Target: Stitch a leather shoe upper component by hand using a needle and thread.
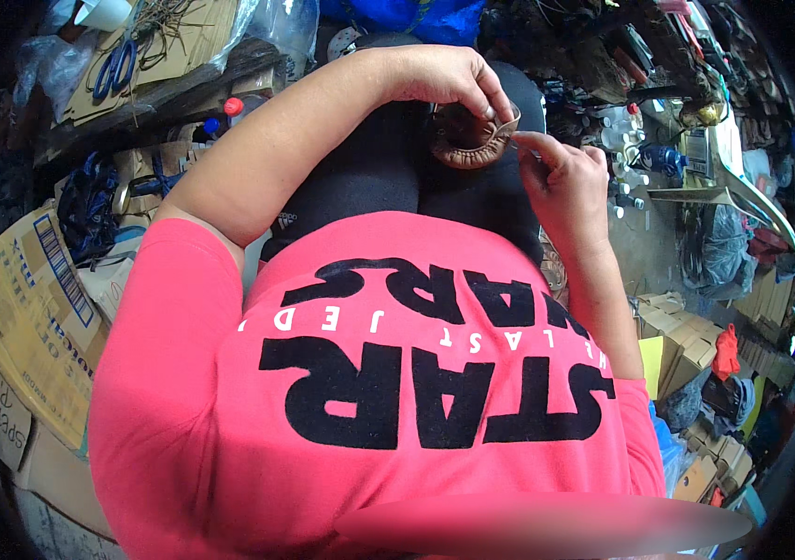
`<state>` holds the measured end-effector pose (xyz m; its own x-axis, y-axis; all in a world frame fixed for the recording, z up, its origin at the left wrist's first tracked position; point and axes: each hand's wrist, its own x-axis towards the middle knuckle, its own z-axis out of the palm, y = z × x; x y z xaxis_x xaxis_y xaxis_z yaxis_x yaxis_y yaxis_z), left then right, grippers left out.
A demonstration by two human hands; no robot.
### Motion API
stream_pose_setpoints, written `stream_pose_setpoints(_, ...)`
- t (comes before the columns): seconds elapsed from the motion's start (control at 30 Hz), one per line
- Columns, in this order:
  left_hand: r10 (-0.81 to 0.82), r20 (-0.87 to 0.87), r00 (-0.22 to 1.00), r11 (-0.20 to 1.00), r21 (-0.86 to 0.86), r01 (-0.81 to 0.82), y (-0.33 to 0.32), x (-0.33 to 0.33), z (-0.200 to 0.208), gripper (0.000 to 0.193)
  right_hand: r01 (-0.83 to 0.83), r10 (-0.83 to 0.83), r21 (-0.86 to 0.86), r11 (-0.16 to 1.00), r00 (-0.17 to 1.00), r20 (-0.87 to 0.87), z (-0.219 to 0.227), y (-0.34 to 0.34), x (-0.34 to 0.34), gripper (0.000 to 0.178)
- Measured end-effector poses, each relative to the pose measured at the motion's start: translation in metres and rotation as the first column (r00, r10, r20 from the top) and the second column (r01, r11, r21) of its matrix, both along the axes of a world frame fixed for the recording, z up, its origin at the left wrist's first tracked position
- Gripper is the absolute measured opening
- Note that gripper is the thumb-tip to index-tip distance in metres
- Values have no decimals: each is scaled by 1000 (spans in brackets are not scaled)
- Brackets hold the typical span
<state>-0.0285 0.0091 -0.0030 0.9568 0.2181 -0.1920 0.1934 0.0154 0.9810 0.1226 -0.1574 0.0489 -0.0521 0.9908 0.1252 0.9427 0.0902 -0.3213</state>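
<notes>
A brown leather piece, rounded and with a puckered, gathered edge like the toe of a moccasin, rests over my dark-trousered lap. My left hand reaches over its far side, thumb and fingers closed on the lighter flap at its upper right rim. On the right, my right hand is closed in a pinch, fingertips at the same rim. Whatever lies between those fingertips is too small to make out. The inside of the leather piece is partly hidden by my left fingers.
Blue-handled scissors lie on cardboard at the far left, near a red-capped bottle. A large cardboard box stands at left. Several small bottles and stacked cardboard pieces are at right.
</notes>
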Motion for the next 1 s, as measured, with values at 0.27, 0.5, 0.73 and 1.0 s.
stream_pose_setpoints(0.27, -62, -26, 998, 998, 18, 62, 0, 4, 4, 29, 2, -3, -23, 1000, 998, -59, -4, 4, 8, 11)
stream_pose_setpoints(0.5, -94, -11, 996, 984, 154, 94, 0, 16, 2, 24, -125, 119, -35, 992, 984, -134, -10, 16, 23, 10)
stream_pose_setpoints(0.73, -163, 8, 987, 976, 145, 161, 5, 15, -9, 25, -210, -76, -361, 909, 766, -638, -29, 25, 58, 19)
stream_pose_setpoints(1.0, -155, 23, 988, 981, 118, 151, 6, 17, -11, 25, -214, -127, -360, 908, 678, -724, -44, 32, 59, 19)
